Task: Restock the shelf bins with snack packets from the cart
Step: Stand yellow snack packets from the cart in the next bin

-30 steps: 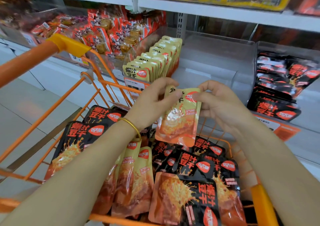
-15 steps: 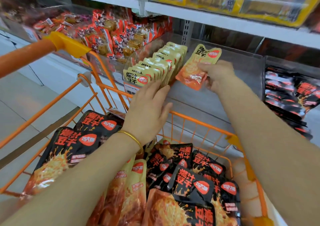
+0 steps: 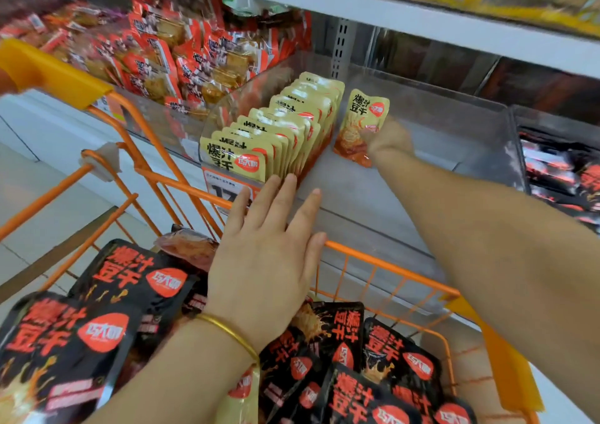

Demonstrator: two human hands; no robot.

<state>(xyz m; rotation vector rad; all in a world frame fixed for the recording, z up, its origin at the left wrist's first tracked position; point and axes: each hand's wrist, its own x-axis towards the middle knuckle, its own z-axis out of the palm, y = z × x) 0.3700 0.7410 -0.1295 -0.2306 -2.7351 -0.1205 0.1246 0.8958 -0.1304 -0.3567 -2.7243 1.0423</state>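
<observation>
Right hand reaching deep into clear plastic shelf bin; grip closed on lower edge of one pale-yellow foil snack packet with orange printed base. Packet held upright, label forward, just beside rear end of standing row of matching pale-yellow packets, apart from it by a narrow gap. Held low, probably so top stays free to lean against a neighbour and base lands on bin floor. Position suggests start of a second file alongside the first; right part of bin bare.

Left hand flat, fingers spread, holding nothing; hovering over front rail of orange wire cart, fingertips near front packet of row. Contact with row not resolvable. Likely poised to steady row or to drop back for next pick.

Black glossy snack packets with red lettering piled loose in cart; more yellow ones partly buried under wrist.

Judgement: placing step, mid-task. Risk: lone packet toppling once released, no support behind.
</observation>
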